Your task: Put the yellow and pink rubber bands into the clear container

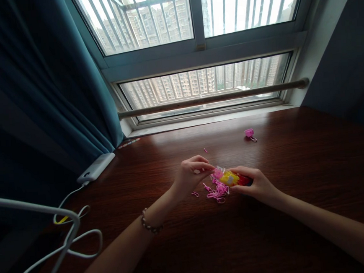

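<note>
The surface [297, 165], of dark reddish wood, filled the lower view, its far edge running beneath a window [197, 15]. A blue curtain [48, 79] hung by its left edge, and a bar [213, 98] crossed the lower pane. Over the near left of the surface ran a thick white tube [30, 205]. The right hand [256, 183] was over the middle of the surface, its grip wrapped round the red and yellow end of a pack [231, 178], thumb on the near side and fingers on the far side. The left hand [192, 169] faced it, its grip pinched at the clear end of the same pack, where pink showed through. At the left edge, close to the curtain, lay a white box [96, 167] with a thin cord attached. The pack itself was tilted above mid-surface, just over a loose pile [219, 192] of pink clips. A bracelet [148, 226] circled the left wrist. Towards the far edge, nearer the far right corner, lay a pink piece [249, 133] with a pale loop. Smallest were two stray clips: one [195, 194] left of the pile, one [205, 150] beyond it, towards the far edge.
</note>
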### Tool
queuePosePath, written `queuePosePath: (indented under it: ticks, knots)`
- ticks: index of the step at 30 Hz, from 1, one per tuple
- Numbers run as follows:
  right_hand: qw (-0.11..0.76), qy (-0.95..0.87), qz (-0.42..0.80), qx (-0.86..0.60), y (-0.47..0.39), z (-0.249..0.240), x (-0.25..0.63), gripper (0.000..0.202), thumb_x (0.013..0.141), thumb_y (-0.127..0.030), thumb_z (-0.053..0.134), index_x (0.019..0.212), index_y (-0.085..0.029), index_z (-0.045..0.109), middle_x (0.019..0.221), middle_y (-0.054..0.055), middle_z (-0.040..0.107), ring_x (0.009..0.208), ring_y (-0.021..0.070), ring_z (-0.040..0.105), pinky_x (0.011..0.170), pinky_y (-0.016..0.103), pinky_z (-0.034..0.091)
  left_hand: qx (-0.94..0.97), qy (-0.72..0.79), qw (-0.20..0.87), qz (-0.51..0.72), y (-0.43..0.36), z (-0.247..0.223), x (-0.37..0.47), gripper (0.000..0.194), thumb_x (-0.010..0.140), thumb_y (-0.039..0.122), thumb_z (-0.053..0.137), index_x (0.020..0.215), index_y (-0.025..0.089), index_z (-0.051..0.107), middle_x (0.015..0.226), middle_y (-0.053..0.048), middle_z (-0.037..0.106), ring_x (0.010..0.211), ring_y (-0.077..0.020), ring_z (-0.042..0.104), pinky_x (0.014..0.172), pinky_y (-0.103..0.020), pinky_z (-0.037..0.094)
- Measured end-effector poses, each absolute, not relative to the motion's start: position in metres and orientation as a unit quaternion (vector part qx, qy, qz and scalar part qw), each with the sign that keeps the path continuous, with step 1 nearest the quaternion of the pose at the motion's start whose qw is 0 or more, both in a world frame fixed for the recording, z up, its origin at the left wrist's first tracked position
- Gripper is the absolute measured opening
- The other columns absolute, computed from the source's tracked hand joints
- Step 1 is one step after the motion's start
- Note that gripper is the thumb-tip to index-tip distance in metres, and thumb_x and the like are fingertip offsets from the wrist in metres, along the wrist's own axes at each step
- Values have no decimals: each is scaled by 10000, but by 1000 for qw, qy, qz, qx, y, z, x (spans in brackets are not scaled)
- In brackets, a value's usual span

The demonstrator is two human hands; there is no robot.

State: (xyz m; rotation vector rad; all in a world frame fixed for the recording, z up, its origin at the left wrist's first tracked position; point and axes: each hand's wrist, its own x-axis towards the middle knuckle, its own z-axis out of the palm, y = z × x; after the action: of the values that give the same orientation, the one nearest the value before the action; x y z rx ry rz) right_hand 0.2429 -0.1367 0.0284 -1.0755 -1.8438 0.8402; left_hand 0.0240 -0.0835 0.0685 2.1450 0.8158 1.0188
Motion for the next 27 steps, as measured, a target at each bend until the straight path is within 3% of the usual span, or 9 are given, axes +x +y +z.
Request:
queuePosePath:
  ticks: [5, 15, 22, 27]
  knots:
    - [410, -735, 332, -426, -137, 30, 242, 424, 695, -382, 658, 1066, -184, 602, 944, 58, 635, 832, 196, 585, 734, 299, 474, 804, 328, 311, 386, -85, 63, 26, 162, 728, 256, 633, 828, 133, 665, 771, -59, 653, 684, -133, 598, 629, -233, 501]
    - [419, -727, 342, -424, -139, 33, 242, 407, 701, -365, 658, 1062, -185, 604, 975, 61, 630, 870, 203, 584, 774, 310, 470, 811, 289, 299, 411, -89, 68, 27, 105, 743, 217, 610, 763, 130, 667, 842, -83, 627, 756, -149, 596, 637, -241, 513]
    - [434, -700, 344, -451, -137, 31, 242, 426, 673, -382, 673, 1040, -173, 616, 972, 61, 648, 860, 221, 597, 766, 336, 486, 727, 287, 431, 451, -90, 64, 27, 200, 772, 211, 572, 943, 108, 572, 897, -89, 643, 811, -169, 634, 774, -317, 531]
    - [453, -676, 349, -465, -136, 30, 243, 447, 654, -395, 685, 1036, -171, 627, 1001, 71, 653, 878, 245, 607, 774, 355, 494, 768, 321, 320, 453, -93, 67, 24, 203, 806, 233, 526, 972, 133, 587, 966, -92, 651, 931, -181, 599, 882, -350, 455]
